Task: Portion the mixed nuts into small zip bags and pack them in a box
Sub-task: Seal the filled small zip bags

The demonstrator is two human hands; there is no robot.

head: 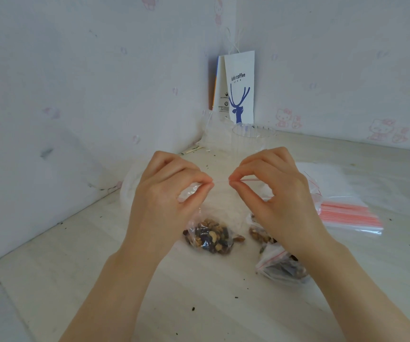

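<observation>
A small clear zip bag [220, 206] with a red strip along its top hangs between my two hands above the table. Mixed nuts [211, 236] fill its bottom, which rests near the table top. My left hand [167, 193] pinches the left end of the bag's top edge between thumb and fingers. My right hand [273, 188] pinches the same top edge further to the right. Another filled zip bag [280, 266] lies on the table under my right wrist. A pack of unused zip bags [347, 214] with red strips lies at the right.
A clear plastic cup [250, 138] and crumpled plastic wrap [215, 132] stand in the far corner before a white paper coffee bag [239, 87]. Walls close the table on the left and back. Crumbs dot the pale table [199, 304].
</observation>
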